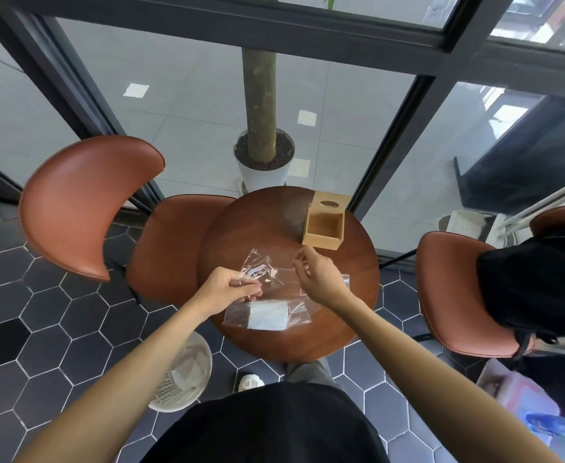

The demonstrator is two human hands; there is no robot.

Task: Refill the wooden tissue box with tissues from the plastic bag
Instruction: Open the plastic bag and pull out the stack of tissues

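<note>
A clear plastic bag (267, 275) lies crumpled on the round wooden table (241, 228), with a white stack of tissues (267, 315) showing through its near part. My left hand (227, 287) pinches the bag's left edge. My right hand (314, 272) holds the bag's upper right edge, fingers curled around the film. The wooden tissue box (324, 232) stands open and empty at the table's far right, just beyond my right hand. Its lid (329, 203) with an oval slot leans upright at the box's far side.
Brown leather chairs stand left (87, 202) and right (458, 295) of the table; a black garment (541, 282) drapes the right one. A white potted tree (262, 165) stands behind the table by the glass wall. A white basket (184, 375) sits on the floor at the near left.
</note>
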